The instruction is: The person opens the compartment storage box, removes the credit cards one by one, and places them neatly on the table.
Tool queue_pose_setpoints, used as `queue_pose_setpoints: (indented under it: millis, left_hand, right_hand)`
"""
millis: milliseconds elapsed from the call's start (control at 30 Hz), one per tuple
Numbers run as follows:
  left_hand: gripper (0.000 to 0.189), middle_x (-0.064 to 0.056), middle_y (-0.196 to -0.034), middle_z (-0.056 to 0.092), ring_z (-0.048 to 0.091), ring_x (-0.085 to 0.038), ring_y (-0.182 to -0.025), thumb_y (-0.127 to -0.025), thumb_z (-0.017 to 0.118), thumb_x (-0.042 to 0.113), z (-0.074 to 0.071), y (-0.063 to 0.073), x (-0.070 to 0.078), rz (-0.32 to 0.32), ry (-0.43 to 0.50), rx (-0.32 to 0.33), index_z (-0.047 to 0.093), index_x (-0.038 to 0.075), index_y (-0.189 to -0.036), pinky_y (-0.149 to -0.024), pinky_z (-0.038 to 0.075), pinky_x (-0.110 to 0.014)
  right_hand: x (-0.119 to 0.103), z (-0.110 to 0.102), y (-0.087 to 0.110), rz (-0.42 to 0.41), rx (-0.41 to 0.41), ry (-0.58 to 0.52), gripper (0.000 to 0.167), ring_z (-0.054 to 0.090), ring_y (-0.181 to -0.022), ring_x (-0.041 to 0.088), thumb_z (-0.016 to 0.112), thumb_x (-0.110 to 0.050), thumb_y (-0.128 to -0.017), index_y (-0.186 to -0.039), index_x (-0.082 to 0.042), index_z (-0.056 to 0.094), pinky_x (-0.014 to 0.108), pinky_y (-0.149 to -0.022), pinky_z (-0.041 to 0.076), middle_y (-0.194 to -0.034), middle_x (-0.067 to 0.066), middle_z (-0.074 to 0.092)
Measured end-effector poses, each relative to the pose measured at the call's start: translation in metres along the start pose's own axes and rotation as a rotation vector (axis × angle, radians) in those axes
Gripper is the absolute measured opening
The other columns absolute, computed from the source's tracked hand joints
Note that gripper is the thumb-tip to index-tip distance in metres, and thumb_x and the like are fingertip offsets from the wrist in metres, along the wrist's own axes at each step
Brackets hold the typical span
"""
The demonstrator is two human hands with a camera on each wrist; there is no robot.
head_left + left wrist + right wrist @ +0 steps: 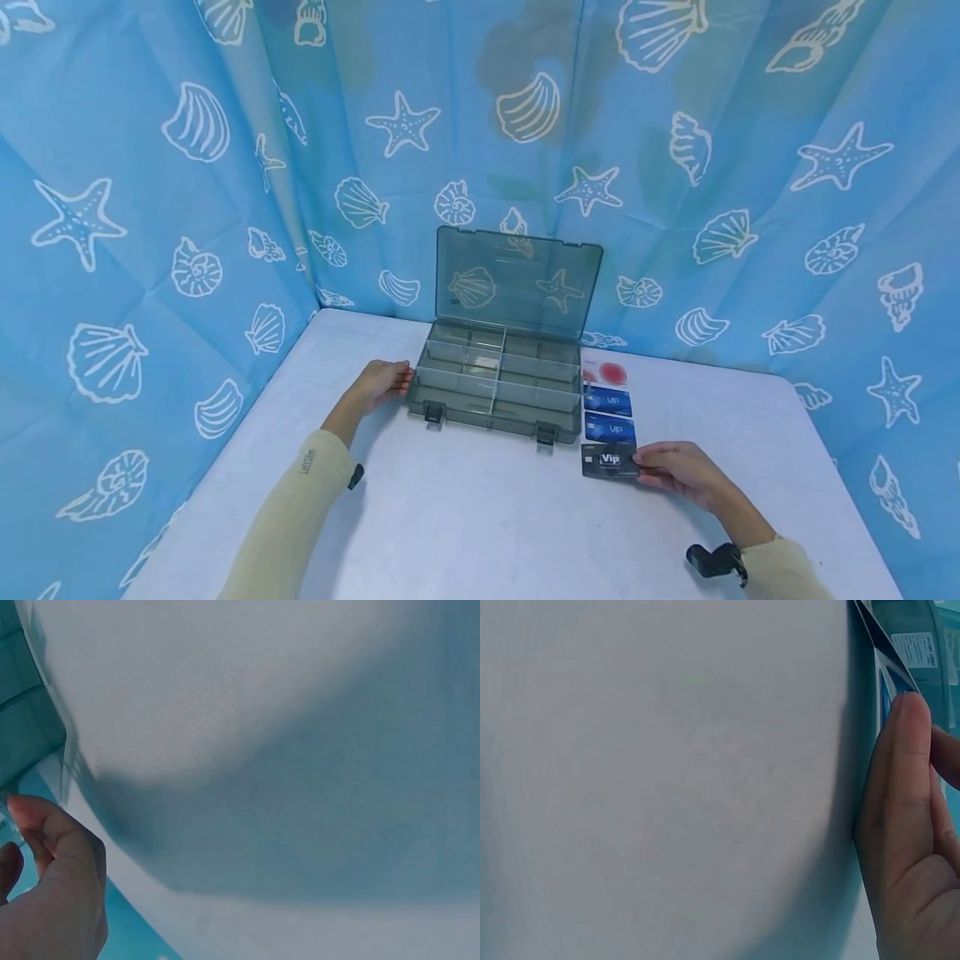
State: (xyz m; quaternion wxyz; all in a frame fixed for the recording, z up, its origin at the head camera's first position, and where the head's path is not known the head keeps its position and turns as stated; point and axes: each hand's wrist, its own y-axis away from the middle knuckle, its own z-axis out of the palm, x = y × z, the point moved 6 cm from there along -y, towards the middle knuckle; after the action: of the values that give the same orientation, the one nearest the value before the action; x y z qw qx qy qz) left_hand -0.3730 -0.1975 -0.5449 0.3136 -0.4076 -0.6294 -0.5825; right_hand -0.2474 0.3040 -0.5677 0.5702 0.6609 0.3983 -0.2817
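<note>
A dark grey card point(598, 461) marked "Vip" lies in the pinch of my right hand point(678, 468), thumb and fingers at its right end. In the right wrist view, that hand point(911, 802) holds the card point(885, 645) edge-on and tilted. Just beyond are two blue VIP cards point(610, 428), one behind the other, and a white card with red circles point(613, 373). My left hand point(381, 382) rests its fingertips at the left side of a translucent grey divided case point(450, 403), whose lid point(517, 279) stands raised. The left wrist view catches that hand point(60, 870) beside the case's corner.
White cloth covers the table point(465, 525). A blue curtain point(405, 183) with shells and starfish hangs behind and along both sides. Two latches point(546, 433) hang at the case's front, and a small white label point(483, 363) shows inside it.
</note>
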Motion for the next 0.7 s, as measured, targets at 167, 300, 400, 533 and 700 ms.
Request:
queue_pose_setpoints:
  millis: [167,300,400,533,700]
  left_hand:
    - [0.033,-0.009,-0.099,0.060,0.060,-0.017,-0.086,-0.104,0.047,0.025,0.0003,-0.0006,-0.0021,0.017,0.021,-0.001,0.059,-0.003,-0.115,-0.077,0.053,-0.027]
    - [0.033,-0.009,-0.097,0.060,0.059,-0.016,-0.084,-0.104,0.046,0.025,0.0002,-0.0023,-0.0041,0.029,0.034,0.003,0.059,-0.003,-0.116,-0.075,0.053,-0.026]
    - [0.032,-0.008,-0.097,0.060,0.059,-0.015,-0.082,-0.104,0.046,0.024,-0.0002,-0.0027,-0.0060,0.027,0.036,0.014,0.059,-0.003,-0.115,-0.074,0.053,-0.026]
    - [0.032,-0.008,-0.096,0.060,0.059,-0.015,-0.081,-0.104,0.046,0.024,-0.0002,-0.0019,-0.0078,0.027,0.037,0.019,0.059,-0.003,-0.115,-0.073,0.052,-0.025]
    - [0.033,-0.008,-0.096,0.059,0.058,-0.015,-0.081,-0.104,0.045,0.025,0.0009,0.0001,-0.0067,0.030,0.020,0.017,0.059,-0.003,-0.116,-0.073,0.052,-0.025]
  right_hand:
    - [-0.0004,0.0004,0.0025,0.011,0.012,0.003,0.043,0.070,-0.082,0.024,0.075,-0.015,-0.086,-0.119,0.009,0.061,0.035,-0.077,0.057,-0.106,0.017,0.063]
    - [-0.0015,0.0001,0.0031,0.009,0.011,0.032,0.039,0.070,-0.080,0.025,0.074,-0.014,-0.086,-0.116,0.009,0.062,0.035,-0.075,0.057,-0.104,0.018,0.063]
    - [-0.0014,0.0001,0.0022,0.005,0.009,0.073,0.037,0.070,-0.077,0.024,0.073,-0.014,-0.087,-0.114,0.009,0.064,0.035,-0.074,0.058,-0.098,0.017,0.065]
    - [0.0011,-0.0011,0.0004,0.004,0.020,0.130,0.036,0.069,-0.073,0.023,0.071,-0.016,-0.089,-0.114,0.009,0.063,0.034,-0.071,0.058,-0.091,0.015,0.066]
    - [0.0030,-0.0042,0.0008,0.001,0.043,0.187,0.038,0.067,-0.072,0.022,0.070,-0.018,-0.090,-0.115,0.010,0.062,0.033,-0.069,0.058,-0.088,0.014,0.066]
